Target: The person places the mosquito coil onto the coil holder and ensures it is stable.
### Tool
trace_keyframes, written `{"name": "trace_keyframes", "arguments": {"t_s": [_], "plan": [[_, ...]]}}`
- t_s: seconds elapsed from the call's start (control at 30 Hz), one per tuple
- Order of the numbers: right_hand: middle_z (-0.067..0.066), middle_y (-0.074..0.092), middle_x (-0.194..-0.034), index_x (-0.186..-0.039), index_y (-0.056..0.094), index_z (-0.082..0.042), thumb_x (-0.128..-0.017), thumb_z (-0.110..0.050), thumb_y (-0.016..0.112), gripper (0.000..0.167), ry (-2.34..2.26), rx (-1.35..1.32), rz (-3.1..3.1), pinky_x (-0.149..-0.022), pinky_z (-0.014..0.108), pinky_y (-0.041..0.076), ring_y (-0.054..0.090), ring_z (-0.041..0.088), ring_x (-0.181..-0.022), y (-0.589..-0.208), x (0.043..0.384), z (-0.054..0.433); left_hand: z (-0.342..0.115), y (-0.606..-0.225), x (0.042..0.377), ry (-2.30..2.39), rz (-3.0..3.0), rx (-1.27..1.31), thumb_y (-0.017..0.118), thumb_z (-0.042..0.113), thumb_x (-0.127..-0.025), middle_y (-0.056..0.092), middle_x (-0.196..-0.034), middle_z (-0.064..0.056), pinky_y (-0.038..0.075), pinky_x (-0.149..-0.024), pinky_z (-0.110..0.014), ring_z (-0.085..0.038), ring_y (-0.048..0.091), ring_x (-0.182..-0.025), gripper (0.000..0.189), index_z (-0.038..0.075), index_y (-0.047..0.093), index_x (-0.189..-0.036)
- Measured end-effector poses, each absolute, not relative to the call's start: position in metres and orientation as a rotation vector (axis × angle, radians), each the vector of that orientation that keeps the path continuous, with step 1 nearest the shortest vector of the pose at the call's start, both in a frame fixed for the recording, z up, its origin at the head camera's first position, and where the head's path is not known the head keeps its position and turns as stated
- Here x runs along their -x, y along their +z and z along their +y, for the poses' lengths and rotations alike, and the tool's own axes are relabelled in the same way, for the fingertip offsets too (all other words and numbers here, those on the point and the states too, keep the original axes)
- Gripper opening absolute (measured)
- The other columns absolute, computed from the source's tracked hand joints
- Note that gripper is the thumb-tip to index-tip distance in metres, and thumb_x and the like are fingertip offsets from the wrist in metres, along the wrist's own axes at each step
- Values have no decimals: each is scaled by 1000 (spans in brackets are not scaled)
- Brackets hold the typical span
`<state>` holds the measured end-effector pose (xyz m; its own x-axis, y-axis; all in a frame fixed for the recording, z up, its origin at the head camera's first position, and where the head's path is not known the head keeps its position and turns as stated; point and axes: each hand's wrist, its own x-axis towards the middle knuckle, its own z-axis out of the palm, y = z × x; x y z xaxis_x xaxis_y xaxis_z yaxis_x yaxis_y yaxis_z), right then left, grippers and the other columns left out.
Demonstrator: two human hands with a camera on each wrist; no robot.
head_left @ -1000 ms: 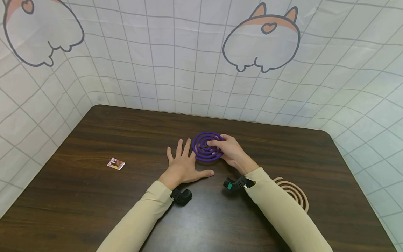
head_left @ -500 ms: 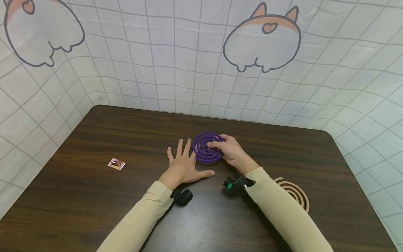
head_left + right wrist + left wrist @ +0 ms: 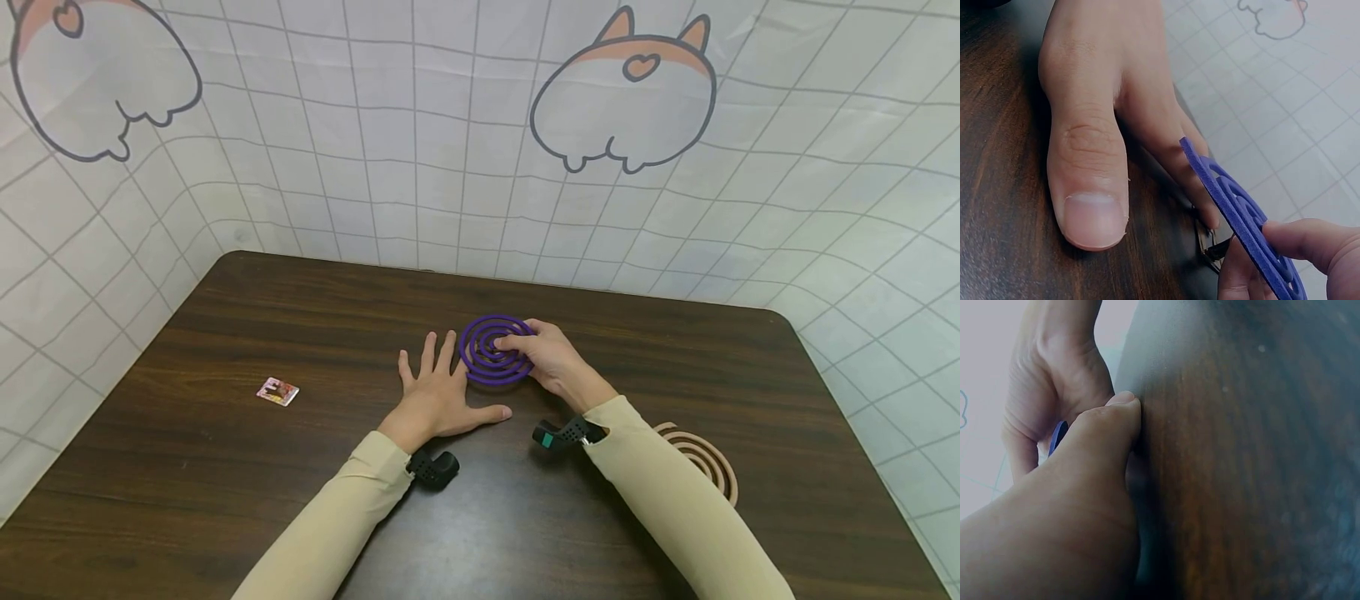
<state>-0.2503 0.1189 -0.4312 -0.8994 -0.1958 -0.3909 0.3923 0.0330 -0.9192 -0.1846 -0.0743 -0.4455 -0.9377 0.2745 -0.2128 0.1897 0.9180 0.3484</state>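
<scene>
With right hand (image 3: 555, 362), pinching the purple coil (image 3: 1234, 220), tilting it over the tabletop (image 3: 360, 317); with left hand (image 3: 435, 400), spreading wide just beside it; barely changing since a second ago, seemingly pausing work.

A big white wall (image 3: 405, 167) fills the top of the head view. Thin gray lines cross all over it and make squares. The lines are wavy in places. The wall bends around at the left and right sides of the frame. There are two funny fat animal drawings on it. One drawing (image 3: 112, 92) is at the upper left, cut off by the edge. The other drawing (image 3: 622, 108), right of the top middle, has two orange ears (image 3: 696, 35) and a little heart (image 3: 641, 68). Below is a dark brown table (image 3: 187, 483) with wood stripes and round far corners. Light makes a pale shiny spot (image 3: 457, 533) at the bottom middle.
</scene>
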Motion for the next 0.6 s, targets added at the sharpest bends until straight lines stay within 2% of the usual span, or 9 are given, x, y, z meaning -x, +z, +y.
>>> {"name": "trace_keyframes", "arguments": {"t_s": [0.6], "plan": [[-3, 73, -86, -117, 53, -3, -93, -5, 73, 31, -1914, -188, 1874, -70, 23, 61, 75, 9, -76, -428, 253, 120, -75, -446, 185, 484, 2827, -350, 53, 91, -80, -4, -177, -12, -6, -122, -76, -38, -14, -163, 116, 25, 15, -168]]}}
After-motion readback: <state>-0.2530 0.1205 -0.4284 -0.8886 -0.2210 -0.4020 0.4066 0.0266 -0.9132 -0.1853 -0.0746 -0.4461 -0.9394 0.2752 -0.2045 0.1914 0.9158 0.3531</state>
